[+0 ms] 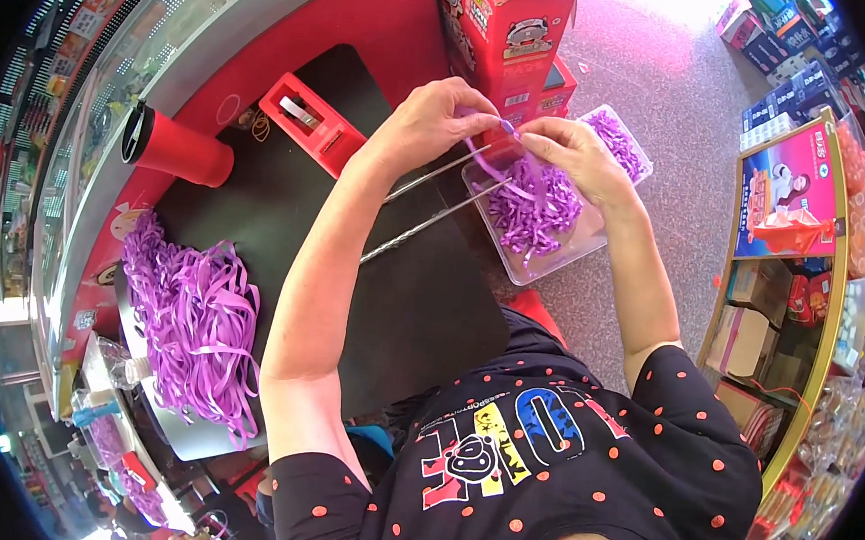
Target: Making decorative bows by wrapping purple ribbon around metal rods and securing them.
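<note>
My left hand [441, 122] and my right hand [579, 156] meet above the table's far right edge. Each is closed in a pinch on a purple ribbon [508, 128], gripping it from opposite sides. A loose length of it hangs below my fingers. Under the hands, two thin metal rods [438, 216] stick out past the table edge, the nearer one looking twisted. Below and to the right, a clear plastic tub [566, 257] holds a heap of short purple ribbon pieces [537, 212].
Long purple ribbons [198, 319] lie heaped on the left of the dark table [430, 305]. A red tape dispenser [312, 123] and red tumbler [185, 147] stand farther back. Red cartons [514, 35] rise behind my hands. A goods-filled shelf [782, 294] is at right.
</note>
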A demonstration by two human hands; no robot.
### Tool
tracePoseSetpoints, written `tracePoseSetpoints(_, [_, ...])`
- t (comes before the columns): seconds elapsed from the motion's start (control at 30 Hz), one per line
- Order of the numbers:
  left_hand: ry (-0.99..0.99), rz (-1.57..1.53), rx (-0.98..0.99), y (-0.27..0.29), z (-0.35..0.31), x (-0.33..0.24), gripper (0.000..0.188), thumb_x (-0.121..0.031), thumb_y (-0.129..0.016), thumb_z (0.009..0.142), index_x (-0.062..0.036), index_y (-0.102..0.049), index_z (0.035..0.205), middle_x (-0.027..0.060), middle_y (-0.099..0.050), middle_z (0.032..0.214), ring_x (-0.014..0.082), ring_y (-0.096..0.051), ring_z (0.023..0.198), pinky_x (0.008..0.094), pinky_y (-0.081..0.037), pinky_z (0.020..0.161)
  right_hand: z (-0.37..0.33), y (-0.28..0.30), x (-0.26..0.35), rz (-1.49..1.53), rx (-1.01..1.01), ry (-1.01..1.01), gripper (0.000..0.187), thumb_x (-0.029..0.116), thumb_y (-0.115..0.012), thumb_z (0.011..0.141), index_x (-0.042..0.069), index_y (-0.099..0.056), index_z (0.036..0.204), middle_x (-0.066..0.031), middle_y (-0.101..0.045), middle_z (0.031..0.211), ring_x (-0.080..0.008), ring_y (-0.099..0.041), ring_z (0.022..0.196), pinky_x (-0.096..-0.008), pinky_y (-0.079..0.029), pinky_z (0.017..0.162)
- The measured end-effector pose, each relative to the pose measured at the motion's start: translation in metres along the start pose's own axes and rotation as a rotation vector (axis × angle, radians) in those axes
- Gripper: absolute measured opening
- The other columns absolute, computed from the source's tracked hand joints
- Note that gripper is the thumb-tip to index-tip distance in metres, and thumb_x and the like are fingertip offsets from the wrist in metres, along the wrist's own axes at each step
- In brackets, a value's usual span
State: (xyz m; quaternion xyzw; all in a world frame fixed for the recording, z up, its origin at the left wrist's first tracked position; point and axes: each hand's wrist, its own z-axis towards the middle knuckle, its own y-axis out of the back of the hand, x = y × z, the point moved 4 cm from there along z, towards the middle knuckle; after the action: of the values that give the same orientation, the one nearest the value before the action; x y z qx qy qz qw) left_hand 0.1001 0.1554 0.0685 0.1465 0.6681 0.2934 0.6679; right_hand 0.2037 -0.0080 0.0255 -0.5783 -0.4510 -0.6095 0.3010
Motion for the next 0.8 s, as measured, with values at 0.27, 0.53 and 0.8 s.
tracePoseSetpoints(0.27, [0.032, 0.126, 0.116, -0.005, -0.008, 0.007, 0.023, -0.022, -0.065, 0.085, -0.0007, -0.069, 0.093, 0.0105, -0.064, 0.090, 0.0206, -0.062, 0.086, 0.0309, -0.047, 0.078, 0.014, -0.019, -0.025, 0.116, -0.001, -0.065, 0.027, 0.020, -0.063, 0.090, 0.001, -0.064, 0.109, -0.0014, -0.066, 0.090, -0.0066, -0.059, 0.081, -0.0229, -0.048, 0.076])
tracePoseSetpoints(0.53, [0.080, 0.073, 0.152, -0.002, -0.013, 0.015, 0.027, -0.022, -0.059, 0.084, 0.0001, -0.067, 0.098, 0.0166, -0.067, 0.087, 0.0281, -0.065, 0.085, 0.0358, -0.049, 0.077, 0.006, -0.022, -0.027, -0.058, -0.069, 0.041, 0.018, 0.017, -0.064, 0.088, 0.002, -0.069, 0.098, 0.0045, -0.063, 0.080, -0.0021, -0.053, 0.071, -0.0187, -0.043, 0.065])
tracePoseSetpoints(0.8, [0.115, 0.111, 0.177, -0.004, -0.021, 0.033, 0.025, -0.021, -0.060, 0.086, 0.0016, -0.066, 0.095, 0.0120, -0.065, 0.088, 0.0202, -0.062, 0.084, 0.0322, -0.047, 0.076, 0.007, -0.056, -0.065, 0.343, 0.100, -0.118, 0.018, 0.018, -0.066, 0.088, 0.000, -0.067, 0.093, 0.0026, -0.061, 0.075, -0.0032, -0.052, 0.064, -0.0182, -0.042, 0.058])
